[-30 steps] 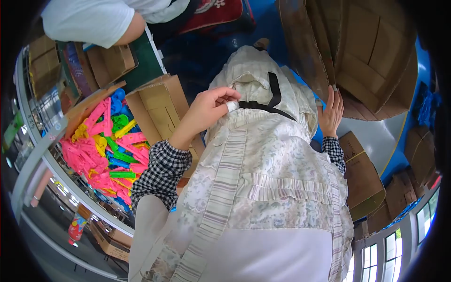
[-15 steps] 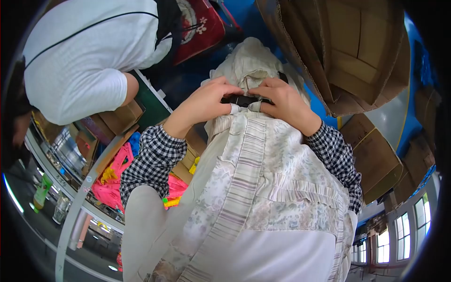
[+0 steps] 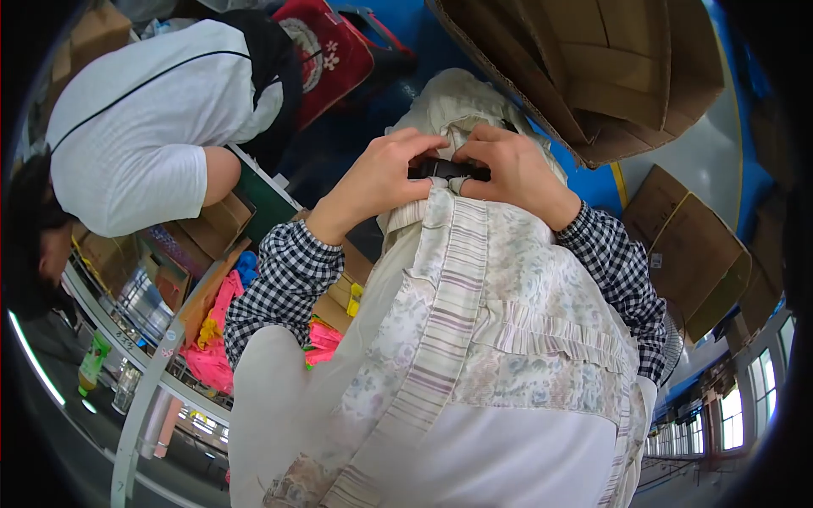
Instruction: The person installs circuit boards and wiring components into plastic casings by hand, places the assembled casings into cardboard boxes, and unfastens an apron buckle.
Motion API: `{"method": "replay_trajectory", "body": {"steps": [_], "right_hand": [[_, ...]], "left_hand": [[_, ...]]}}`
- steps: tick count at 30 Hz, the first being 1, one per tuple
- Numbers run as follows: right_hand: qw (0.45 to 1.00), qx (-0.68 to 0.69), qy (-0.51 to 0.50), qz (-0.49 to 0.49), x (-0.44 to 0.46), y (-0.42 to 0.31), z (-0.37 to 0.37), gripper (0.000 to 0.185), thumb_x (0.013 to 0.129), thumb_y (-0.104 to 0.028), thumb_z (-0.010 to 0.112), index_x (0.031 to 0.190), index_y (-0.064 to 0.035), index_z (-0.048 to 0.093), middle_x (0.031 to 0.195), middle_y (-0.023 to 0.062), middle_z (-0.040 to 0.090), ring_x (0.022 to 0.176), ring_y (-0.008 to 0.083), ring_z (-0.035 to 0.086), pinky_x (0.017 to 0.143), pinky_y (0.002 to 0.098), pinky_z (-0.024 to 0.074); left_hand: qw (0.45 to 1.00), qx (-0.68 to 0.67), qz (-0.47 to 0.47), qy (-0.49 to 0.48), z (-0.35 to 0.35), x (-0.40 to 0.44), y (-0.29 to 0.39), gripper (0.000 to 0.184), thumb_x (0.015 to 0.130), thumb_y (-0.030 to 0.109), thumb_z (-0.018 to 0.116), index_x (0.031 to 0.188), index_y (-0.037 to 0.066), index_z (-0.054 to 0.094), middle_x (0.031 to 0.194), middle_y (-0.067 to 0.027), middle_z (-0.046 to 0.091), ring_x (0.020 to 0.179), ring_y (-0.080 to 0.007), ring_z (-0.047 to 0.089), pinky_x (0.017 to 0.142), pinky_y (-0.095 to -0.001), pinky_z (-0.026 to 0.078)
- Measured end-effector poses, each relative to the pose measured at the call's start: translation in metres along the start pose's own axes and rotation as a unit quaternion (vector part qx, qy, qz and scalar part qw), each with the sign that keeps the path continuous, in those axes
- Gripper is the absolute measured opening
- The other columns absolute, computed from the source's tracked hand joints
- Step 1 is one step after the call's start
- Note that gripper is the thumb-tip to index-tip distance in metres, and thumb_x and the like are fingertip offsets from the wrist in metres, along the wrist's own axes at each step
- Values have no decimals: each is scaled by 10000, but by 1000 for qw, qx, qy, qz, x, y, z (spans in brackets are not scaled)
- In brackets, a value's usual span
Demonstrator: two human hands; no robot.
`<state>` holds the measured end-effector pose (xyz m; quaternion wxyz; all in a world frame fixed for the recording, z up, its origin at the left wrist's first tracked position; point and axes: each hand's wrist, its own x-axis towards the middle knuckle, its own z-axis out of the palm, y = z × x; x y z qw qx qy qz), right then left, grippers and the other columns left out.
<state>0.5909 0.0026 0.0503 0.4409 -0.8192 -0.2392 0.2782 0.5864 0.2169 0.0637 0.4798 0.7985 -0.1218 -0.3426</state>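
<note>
A black buckle (image 3: 437, 168) lies at the waist of the pale floral apron (image 3: 525, 279), between my two hands. My left hand (image 3: 391, 173) pinches the buckle's left end, its fingertips close to the light cloth there. From the other side, my right hand (image 3: 508, 173) grips the buckle's right end with thumb and fingers. The fingertips of both hands nearly meet over it. Whether the two halves of the buckle are joined cannot be made out.
A person in a white shirt (image 3: 152, 127) leans at the upper left. Pink and yellow plastic pieces (image 3: 209, 364) lie in a box on the left. A large open carton (image 3: 610, 76) stands upper right, above a smaller brown carton (image 3: 686, 245). A red seat (image 3: 326, 59) is at the top.
My right hand has come from the large carton to the waist and taken hold of the buckle beside my left hand. The other person has come further into view, and the view has shifted.
</note>
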Motion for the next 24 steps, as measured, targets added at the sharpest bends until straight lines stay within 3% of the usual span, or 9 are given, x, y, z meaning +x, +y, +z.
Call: {"method": "replay_trajectory", "body": {"steps": [7, 9, 13, 16, 18, 19, 21, 23, 24], "right_hand": [[997, -45, 52, -20, -33, 4, 16, 277, 604, -138, 678, 842, -6, 623, 815, 120, 543, 724, 294, 573, 640, 359, 484], [996, -62, 67, -12, -40, 4, 20, 276, 609, -139, 674, 843, -7, 610, 820, 120, 537, 728, 301, 570, 644, 360, 486], [993, -68, 95, -11, -59, 2, 18, 290, 614, -128, 662, 868, -9, 590, 849, 122, 526, 741, 300, 567, 651, 356, 485], [986, 25, 165, 5, -77, 4, 2, 265, 654, -86, 629, 897, 10, 580, 862, 109, 518, 732, 250, 576, 635, 318, 479], [943, 188, 258, 97, -102, 13, -5, 199, 780, -1, 497, 967, 41, 554, 886, 64, 516, 690, 140, 557, 603, 250, 448], [874, 347, 319, 120, -117, 12, -10, 227, 837, 6, 415, 1028, 42, 532, 929, 65, 520, 641, 106, 516, 564, 233, 418], [780, 482, 385, 102, -164, 24, -18, 309, 868, -156, 465, 1085, 60, 504, 845, 89, 525, 562, 75, 401, 481, 217, 320], [720, 495, 479, 80, -208, 18, -16, 489, 900, -374, 516, 1086, 79, 492, 872, 67, 525, 547, 61, 349, 470, 200, 280], [683, 522, 503, 85, -227, 7, -16, 327, 903, -167, 440, 1134, 61, 482, 982, 124, 537, 550, 59, 370, 454, 185, 295]], "left_hand": [[998, -39, 34, -31, 21, -6, -10, 451, 673, 12, 648, 1120, 14, 594, 962, -92, 600, 841, -198, 625, 776, -280, 497], [995, 52, 16, -79, 23, -6, -12, 421, 697, 0, 634, 1116, 15, 601, 972, -93, 598, 870, -188, 622, 794, -265, 490], [996, 34, -25, -79, 31, -15, -9, 381, 720, -2, 611, 1101, -2, 607, 1005, -79, 600, 912, -170, 609, 815, -257, 479], [991, -121, -61, -14, 39, -30, -34, 344, 771, 22, 611, 1111, -29, 591, 1031, -61, 605, 913, -149, 600, 815, -265, 477], [917, -354, -172, 68, 39, -44, -52, 310, 838, 70, 606, 1124, -43, 572, 1044, -57, 612, 911, -132, 593, 817, -265, 474], [901, -376, -209, 62, 36, -54, -62, 328, 853, 114, 610, 1149, -22, 569, 1061, -39, 616, 901, -107, 589, 805, -243, 463], [876, -382, -291, 47, 35, -77, -85, 329, 877, 179, 603, 1163, 18, 581, 1046, -4, 626, 897, -76, 576, 765, -202, 444], [900, -248, -358, -29, 30, -91, -81, 316, 892, 183, 578, 1166, 24, 578, 1046, -9, 626, 924, -90, 580, 776, -218, 450], [867, -324, -375, -51, 32, -99, -86, 329, 889, 167, 573, 1183, 21, 561, 1058, -42, 627, 941, -138, 592, 806, -268, 460]]}}
